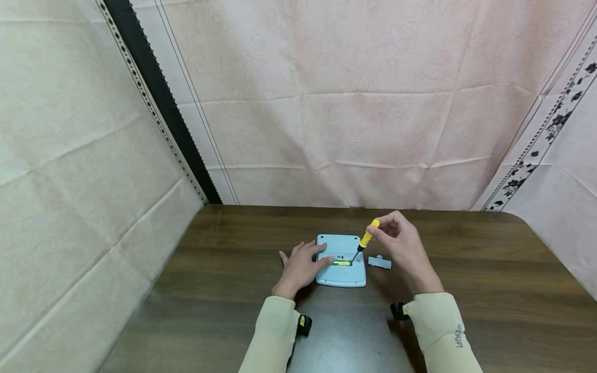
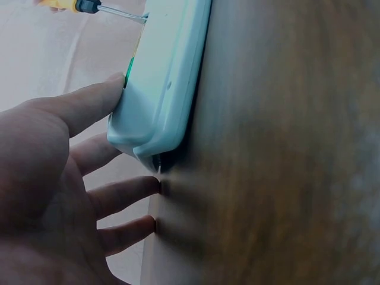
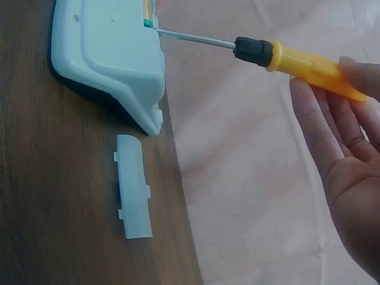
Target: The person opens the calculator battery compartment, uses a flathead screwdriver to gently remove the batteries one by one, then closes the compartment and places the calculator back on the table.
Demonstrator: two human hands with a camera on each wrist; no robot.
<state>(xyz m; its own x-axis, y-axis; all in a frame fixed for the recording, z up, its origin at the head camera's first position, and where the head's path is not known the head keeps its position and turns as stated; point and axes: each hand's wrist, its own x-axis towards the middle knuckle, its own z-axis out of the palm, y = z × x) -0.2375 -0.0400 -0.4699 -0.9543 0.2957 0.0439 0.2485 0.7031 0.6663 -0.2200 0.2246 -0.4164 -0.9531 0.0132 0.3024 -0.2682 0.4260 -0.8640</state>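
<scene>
A light-blue plastic device lies on the table with its screw-holed back up and a narrow battery slot uncovered. In the slot sits a green-and-gold battery. My left hand steadies the device from the left, its thumb on the slot's left end and its other fingers spread along the edge and table. My right hand pinches the yellow handle of a screwdriver between thumb and fingertips. Slanting down to the left, the metal shaft has its tip at the battery's right end.
Just right of the device lies a small light-blue battery cover with tabs. The brown wooden table ends at the back against a pale hanging cloth, and more cloth hangs at both sides.
</scene>
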